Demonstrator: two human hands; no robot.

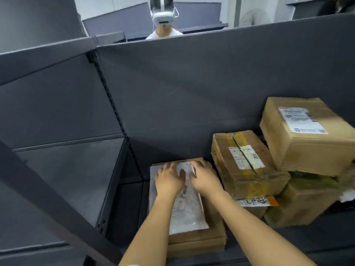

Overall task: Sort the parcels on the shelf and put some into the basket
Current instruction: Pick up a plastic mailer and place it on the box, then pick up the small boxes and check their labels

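Resting left hand [169,180] and right hand [206,179] on mailer [189,215].

Your left hand [169,179] and right hand [204,178] are bare, and so are both forearms [153,227]. A pale sliver of sleeve [132,265] edges your left arm.

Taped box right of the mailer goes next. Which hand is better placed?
Right. The right hand rests on the mailer at the side next to the taped box. The left hand sits on the far side and would likely have to cross over it.
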